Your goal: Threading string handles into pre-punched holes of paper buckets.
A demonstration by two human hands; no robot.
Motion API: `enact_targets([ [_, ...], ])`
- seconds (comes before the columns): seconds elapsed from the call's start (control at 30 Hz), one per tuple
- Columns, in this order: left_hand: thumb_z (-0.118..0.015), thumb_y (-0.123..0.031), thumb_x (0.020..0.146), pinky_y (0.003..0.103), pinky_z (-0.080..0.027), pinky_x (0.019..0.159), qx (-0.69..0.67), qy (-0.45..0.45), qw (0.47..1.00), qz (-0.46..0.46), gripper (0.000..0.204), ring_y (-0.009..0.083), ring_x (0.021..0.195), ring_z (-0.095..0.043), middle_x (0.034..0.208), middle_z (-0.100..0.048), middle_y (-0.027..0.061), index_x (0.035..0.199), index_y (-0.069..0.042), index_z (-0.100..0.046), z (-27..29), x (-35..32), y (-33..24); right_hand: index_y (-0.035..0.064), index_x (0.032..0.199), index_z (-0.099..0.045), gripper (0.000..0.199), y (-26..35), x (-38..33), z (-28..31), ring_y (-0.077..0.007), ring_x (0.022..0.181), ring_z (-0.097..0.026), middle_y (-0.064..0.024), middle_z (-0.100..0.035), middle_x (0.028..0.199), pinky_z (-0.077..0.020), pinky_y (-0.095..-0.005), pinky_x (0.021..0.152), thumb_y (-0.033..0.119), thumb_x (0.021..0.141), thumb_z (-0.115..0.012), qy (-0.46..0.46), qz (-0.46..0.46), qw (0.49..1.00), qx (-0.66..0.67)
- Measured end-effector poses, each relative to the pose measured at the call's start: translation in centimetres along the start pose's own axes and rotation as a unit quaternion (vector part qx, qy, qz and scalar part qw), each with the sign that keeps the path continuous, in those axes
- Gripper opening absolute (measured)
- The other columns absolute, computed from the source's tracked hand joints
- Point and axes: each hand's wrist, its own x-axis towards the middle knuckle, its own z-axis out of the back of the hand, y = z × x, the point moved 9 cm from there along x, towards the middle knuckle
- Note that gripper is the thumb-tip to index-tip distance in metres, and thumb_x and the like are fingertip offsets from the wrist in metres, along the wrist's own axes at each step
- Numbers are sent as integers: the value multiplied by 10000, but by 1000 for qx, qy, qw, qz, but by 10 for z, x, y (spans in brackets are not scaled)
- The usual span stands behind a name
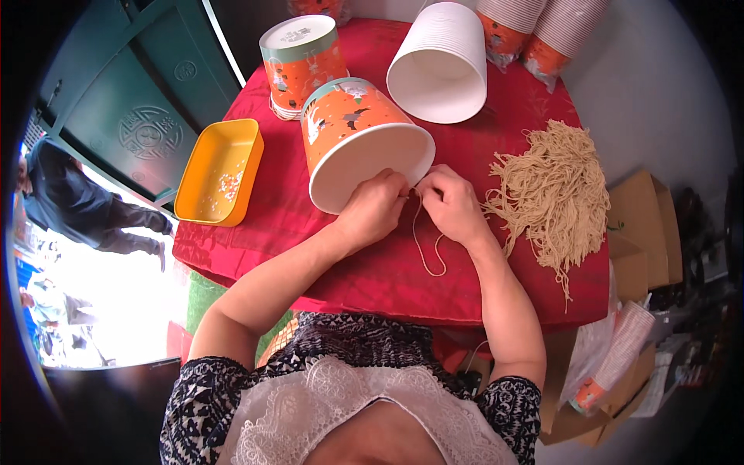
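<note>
White lace collar (302,407) and patterned dress (353,332) lay closest to us, with our forearms reaching past them over the red cloth (364,271). Before us the orange bucket (349,124) lay tilted, its white mouth facing us. Our left hand (373,205) stood at the mouth's lower edge, fingers curled inward; whether they gripped anything, we could not tell. Beside it, at the rim, our right hand (451,205) had thumb and forefinger pinched together on a thin cord (421,252), which drooped in a loose loop onto the cloth. We had a tan heap of strands (558,194) to our right, a yellow tray (225,147) holding small pale bits to our left, and, beyond the bucket, an upturned orange bucket (306,70) and a white nested stack (442,39) on its side.
</note>
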Motion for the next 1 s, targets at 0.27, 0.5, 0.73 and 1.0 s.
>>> enact_targets([
  [0.27, -662, -29, 791, 395, -495, 750, -46, 25, 998, 26, 91, 336, 848, -627, 870, -644, 165, 872, -6, -627, 5, 2, 2, -26, 848, -516, 123, 7, -12, 5, -258, 665, -591, -152, -577, 791, -480, -374, 611, 10, 823, -631, -149, -24, 989, -7],
  [0.5, -648, -41, 818, 348, -489, 713, -135, 32, 987, 86, 70, 246, 790, -620, 818, -646, 133, 861, 12, -635, 5, 3, 14, -11, 970, -454, 254, 10, -13, -15, -306, 724, -584, -174, -490, 967, -499, -406, 660, -87, 783, -609, -156, 30, 987, -14],
  [0.73, -635, -53, 825, 343, -490, 709, -116, 28, 990, 74, 76, 242, 776, -617, 802, -645, 132, 865, 11, -632, 6, 3, 14, 4, 923, -456, 206, 1, -13, -17, -380, 725, -609, -200, -560, 857, -488, -444, 626, -70, 799, -603, -126, -50, 990, -27],
  [1.0, -621, -53, 830, 348, -504, 631, -200, 12, 968, 149, 82, 233, 691, -638, 761, -653, 140, 831, 28, -633, 8, 3, 29, -2, 921, -535, 135, 15, -15, -23, -371, 743, -634, -177, -625, 830, -510, -443, 636, -30, 812, -609, -107, 37, 991, -74],
])
